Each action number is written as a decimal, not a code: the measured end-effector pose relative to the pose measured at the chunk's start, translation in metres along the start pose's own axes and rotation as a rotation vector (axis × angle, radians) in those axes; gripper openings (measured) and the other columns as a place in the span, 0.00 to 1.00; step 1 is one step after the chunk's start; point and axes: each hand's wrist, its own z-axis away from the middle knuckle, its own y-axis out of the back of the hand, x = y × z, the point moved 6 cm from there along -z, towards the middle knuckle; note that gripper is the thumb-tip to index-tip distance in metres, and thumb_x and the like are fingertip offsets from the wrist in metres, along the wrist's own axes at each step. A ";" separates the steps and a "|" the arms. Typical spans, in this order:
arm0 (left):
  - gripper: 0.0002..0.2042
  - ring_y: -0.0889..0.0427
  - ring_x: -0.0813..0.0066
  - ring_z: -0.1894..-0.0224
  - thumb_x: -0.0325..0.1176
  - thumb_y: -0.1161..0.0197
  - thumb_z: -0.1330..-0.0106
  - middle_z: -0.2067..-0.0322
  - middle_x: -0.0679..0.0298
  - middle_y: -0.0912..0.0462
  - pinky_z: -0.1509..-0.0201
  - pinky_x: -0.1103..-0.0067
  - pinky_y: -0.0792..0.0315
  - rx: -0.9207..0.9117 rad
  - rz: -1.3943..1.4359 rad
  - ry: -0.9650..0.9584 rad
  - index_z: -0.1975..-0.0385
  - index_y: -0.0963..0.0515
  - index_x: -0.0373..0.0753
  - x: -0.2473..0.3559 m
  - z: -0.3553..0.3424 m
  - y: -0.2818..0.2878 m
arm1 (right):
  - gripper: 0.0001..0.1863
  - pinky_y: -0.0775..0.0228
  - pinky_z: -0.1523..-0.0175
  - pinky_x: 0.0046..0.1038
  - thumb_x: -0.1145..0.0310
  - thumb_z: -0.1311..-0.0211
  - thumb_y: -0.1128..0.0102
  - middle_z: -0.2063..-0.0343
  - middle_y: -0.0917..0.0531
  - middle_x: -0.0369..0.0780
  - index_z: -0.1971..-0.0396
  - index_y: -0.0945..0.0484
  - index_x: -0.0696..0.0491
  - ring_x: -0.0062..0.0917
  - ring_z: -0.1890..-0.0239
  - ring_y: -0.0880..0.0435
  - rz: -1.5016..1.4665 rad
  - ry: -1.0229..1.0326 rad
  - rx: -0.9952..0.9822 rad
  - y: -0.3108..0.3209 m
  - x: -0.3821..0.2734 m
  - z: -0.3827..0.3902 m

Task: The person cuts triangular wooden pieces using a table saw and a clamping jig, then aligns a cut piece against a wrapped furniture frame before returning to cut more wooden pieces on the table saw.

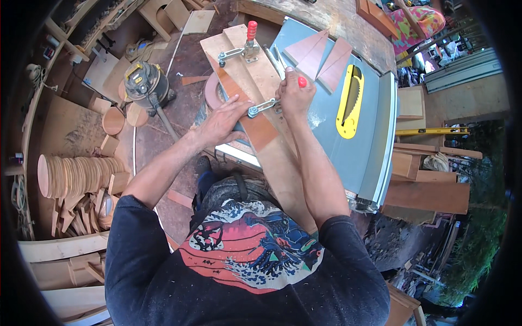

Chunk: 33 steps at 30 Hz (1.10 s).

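Note:
A long wooden jig board (291,171) lies slantwise in front of me, with a reddish-brown wood strip (258,130) set along it. My left hand (222,120) rests flat on the strip, its fingers stretched out. My right hand (296,95) is closed round the red-tipped handle of the near toggle clamp (262,108), whose arm reaches over the strip. Farther up the board stands a second toggle clamp (250,51) with its red handle upright. To the right is the grey table saw top (323,122). Two tapered wood pieces (306,53) lie on it.
A yellow blade insert (343,122) with a toothed saw blade shows in the saw top, left of the metal fence (384,141). A shop vacuum (145,82) stands on the floor at left. Wooden discs (81,175) and offcuts are piled beyond it. Boards (427,196) lie at right.

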 end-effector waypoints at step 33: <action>0.27 0.16 0.65 0.48 0.28 0.37 0.29 0.46 0.56 0.21 0.46 0.69 0.19 0.500 1.028 0.826 0.33 0.40 0.36 -0.094 -0.003 -0.050 | 0.30 0.18 0.62 0.33 0.56 0.34 0.33 0.50 0.18 0.45 0.40 0.29 0.59 0.35 0.55 0.15 -0.213 -0.650 0.528 0.282 0.047 0.397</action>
